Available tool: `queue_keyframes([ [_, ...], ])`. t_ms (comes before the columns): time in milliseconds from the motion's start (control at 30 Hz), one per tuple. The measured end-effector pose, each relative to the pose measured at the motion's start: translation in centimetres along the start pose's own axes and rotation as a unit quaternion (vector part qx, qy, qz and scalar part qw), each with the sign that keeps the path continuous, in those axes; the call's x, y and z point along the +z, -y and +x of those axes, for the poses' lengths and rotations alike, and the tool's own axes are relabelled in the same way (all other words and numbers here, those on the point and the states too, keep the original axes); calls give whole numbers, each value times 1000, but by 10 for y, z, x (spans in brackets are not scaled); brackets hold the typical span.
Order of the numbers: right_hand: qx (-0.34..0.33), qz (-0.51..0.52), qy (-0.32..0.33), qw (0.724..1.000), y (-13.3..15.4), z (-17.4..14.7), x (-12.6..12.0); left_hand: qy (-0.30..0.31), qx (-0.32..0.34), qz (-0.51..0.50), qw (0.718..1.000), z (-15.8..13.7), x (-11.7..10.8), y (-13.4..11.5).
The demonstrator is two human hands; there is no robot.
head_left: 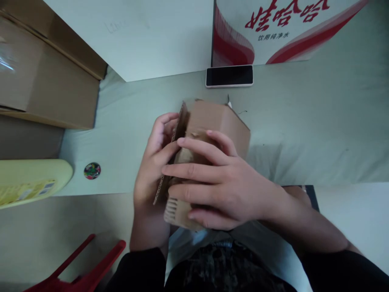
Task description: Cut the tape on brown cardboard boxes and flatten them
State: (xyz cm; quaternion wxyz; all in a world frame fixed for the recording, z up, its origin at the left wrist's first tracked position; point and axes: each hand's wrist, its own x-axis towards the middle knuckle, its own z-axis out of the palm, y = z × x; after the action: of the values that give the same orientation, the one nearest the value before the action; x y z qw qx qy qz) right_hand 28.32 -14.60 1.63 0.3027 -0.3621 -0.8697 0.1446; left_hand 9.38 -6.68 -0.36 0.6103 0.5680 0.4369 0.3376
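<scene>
A small brown cardboard box [232, 125] is held tilted between both hands, over the near edge of the cloth-covered surface. My left hand [152, 162] grips the raised flap on the box's left side, fingers bent around the flap's edge. Across the box lies my right hand [219, 182], its fingers pointing left and pressed on the cardboard near the flap. Torn, corrugated cardboard [170, 209] shows at the lower corner. What is inside the box is hidden.
A phone-like black-screened device [229, 76] lies before a white-and-red carton [237, 44] and a white panel [136, 36]. Brown boxes [60, 77] stand at left, with a yellow bottle [33, 178] and a round patterned disc [92, 170]. Below is a red stool [100, 263].
</scene>
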Motion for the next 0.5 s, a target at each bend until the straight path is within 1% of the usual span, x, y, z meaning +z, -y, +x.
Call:
queue_keyframes([
  [67, 17, 3, 23, 1000, 1, 1, -1, 19, -4, -37, 999, 1, 4, 0],
  [133, 38, 6, 34, 999, 0, 0, -3, 23, 7, -44, 999, 3, 4, 3],
  [233, 56, -9, 9, 998, -2, -3, -6, 5, 1, -35, 999, 6, 1, 7],
  [333, 48, -53, -47, 996, -3, -6, -7, -2, -14, -59, 998, 8, 1, 6],
  [400, 36, -81, -111, 990, -2, -6, -6, 3, -13, -67, 998, 8, 0, 4],
  [467, 22, -82, -184, 979, -2, -5, -4, 3, -4, -67, 998, 6, -4, 2],
  [500, 15, -75, -202, 976, -2, -5, -2, 6, 1, -56, 998, 5, -7, 2],
])
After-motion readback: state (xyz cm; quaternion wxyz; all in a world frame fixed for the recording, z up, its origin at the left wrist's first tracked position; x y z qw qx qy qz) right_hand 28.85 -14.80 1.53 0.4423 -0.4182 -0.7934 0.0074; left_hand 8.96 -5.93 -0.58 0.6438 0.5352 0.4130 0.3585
